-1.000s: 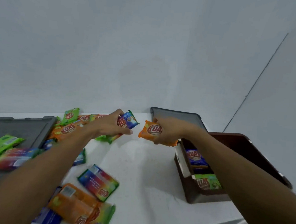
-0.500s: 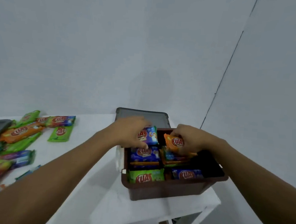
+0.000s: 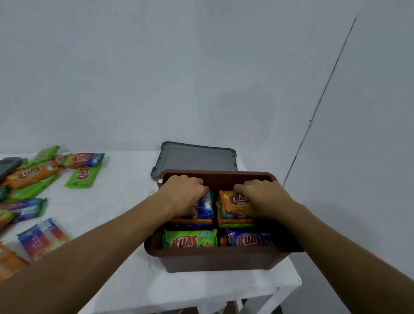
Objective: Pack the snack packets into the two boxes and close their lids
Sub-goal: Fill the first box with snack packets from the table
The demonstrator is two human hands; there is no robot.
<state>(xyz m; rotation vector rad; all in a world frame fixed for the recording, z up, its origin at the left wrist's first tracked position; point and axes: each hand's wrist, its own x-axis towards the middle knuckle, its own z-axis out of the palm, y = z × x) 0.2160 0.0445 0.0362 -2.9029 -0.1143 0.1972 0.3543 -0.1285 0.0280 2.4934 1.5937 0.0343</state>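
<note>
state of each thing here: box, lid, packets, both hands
box: open, partly filled with packets
lid: off, flat on the table behind the box
left hand: grips blue packet inside the box
right hand: grips orange packet inside the box
loose packets: unpacked, scattered on the table at left

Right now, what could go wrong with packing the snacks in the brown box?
1. The brown box sits near the corner of the table, so a hard push from the left hand or right hand might slide it off.
2. The orange packet tops a tall stack, so the grey lid may not shut flat.
3. The blue packet is being wedged in under the left hand and could crumple.
</note>
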